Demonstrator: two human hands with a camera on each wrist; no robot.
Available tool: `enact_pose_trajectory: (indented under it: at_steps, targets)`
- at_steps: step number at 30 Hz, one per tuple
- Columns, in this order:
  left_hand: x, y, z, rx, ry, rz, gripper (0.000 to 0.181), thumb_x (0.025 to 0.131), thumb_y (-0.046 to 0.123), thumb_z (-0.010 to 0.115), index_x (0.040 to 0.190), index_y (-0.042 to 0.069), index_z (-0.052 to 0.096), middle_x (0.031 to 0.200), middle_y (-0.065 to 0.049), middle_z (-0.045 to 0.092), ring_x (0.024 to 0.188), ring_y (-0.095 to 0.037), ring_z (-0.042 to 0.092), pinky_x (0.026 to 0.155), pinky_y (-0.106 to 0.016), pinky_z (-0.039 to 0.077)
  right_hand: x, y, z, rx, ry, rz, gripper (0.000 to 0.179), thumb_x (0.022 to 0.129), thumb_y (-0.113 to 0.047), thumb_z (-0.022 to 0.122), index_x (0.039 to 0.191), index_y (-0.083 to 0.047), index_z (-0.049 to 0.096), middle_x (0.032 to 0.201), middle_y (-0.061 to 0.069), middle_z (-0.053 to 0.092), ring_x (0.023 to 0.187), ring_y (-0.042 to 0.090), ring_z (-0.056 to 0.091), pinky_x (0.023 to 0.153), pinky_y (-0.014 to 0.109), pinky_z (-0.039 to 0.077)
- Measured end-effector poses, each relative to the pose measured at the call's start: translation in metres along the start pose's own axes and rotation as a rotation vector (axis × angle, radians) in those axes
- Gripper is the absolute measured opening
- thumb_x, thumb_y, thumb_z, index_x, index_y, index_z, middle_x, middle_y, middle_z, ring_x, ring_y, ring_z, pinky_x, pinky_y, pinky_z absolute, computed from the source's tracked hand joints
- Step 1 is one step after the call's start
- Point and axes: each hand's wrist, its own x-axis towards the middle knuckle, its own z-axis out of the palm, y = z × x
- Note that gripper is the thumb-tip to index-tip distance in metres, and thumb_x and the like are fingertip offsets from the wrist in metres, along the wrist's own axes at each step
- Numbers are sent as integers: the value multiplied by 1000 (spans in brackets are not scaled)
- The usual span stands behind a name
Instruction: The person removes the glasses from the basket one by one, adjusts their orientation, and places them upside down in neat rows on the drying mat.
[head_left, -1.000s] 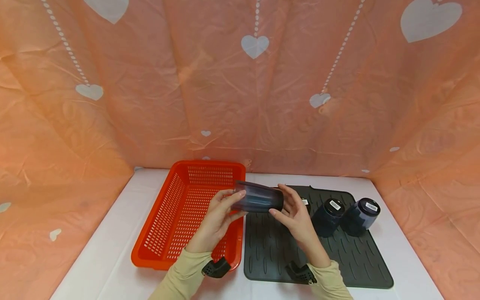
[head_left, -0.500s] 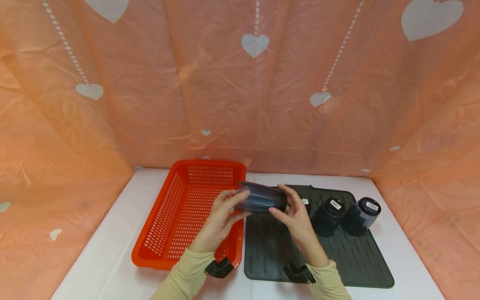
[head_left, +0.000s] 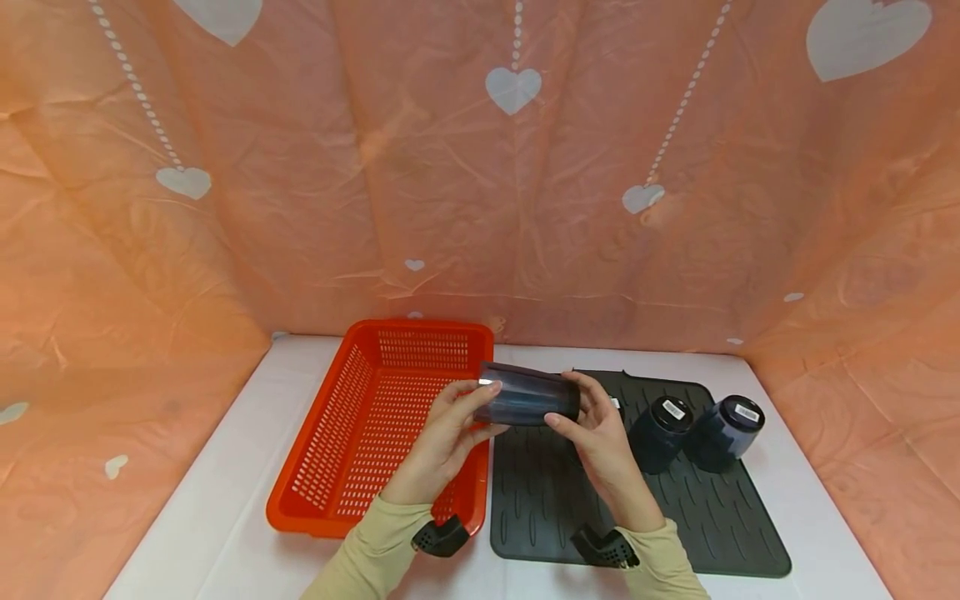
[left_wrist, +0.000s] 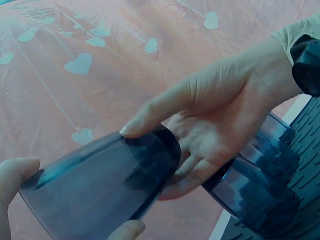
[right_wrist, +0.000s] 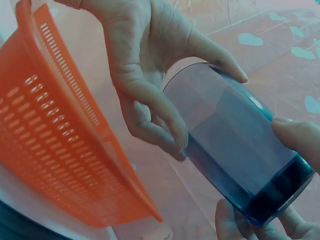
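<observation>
A dark translucent blue-grey cup (head_left: 528, 397) lies sideways in the air, held between both hands over the gap between basket and mat. The left hand (head_left: 450, 425) grips its open rim end, thumb on the near side. At the thick base end, the right hand (head_left: 603, 437) holds the cup with thumb and fingers. In the left wrist view, the right thumb presses on the cup (left_wrist: 100, 185) near its base. The right wrist view shows the left fingers around the rim of the cup (right_wrist: 230, 135).
An orange-red perforated basket (head_left: 281, 500) stands on the white table (head_left: 195, 508) at left. On the dark ribbed drying mat (head_left: 540, 517) at right, two similar cups stand upside down, a nearer one (head_left: 656, 437) and one farther right (head_left: 716, 437); another is mostly hidden behind the right hand.
The cup and both hands have shifted slightly to the right. Both hands keep hold of the cup; basket, mat and other cups stay put.
</observation>
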Motion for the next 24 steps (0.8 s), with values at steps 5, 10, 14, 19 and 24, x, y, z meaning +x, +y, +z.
enact_pose_trajectory:
  at_steps: [5,10,14,19,24]
  targets:
    - [-1,1,0,10,-53,1,54,88,23,70,128,5,39,123,-17,49,104,-28,59,89,-44,50,-1,-6,1,32,14,-40,62,83,12,65,137,-3,40,126,11,50,104,23,54,87,30,49]
    - [0,1,-2,34,-102,-21,50,89,23,68,128,5,43,123,-16,53,105,-29,58,92,-45,48,-1,-12,0,55,16,-96,64,81,15,64,138,0,38,126,10,52,105,22,52,85,28,49]
    - [-1,0,-4,74,-125,-53,49,89,25,67,127,5,45,122,-14,53,105,-28,58,94,-45,46,-3,-16,-1,59,20,-121,65,81,16,63,138,0,38,129,9,52,110,22,52,87,28,48]
    - [-3,1,-5,50,-176,-92,51,90,24,66,131,7,42,125,-14,51,108,-30,57,95,-47,45,-3,-22,-3,58,0,-186,67,81,18,62,141,3,36,132,10,52,110,20,53,84,26,48]
    - [-3,4,-5,-14,-190,-98,48,92,25,63,132,8,43,124,-12,52,108,-31,57,95,-48,45,-2,-28,-4,45,-30,-243,68,82,17,62,143,1,36,133,12,51,111,20,53,83,27,48]
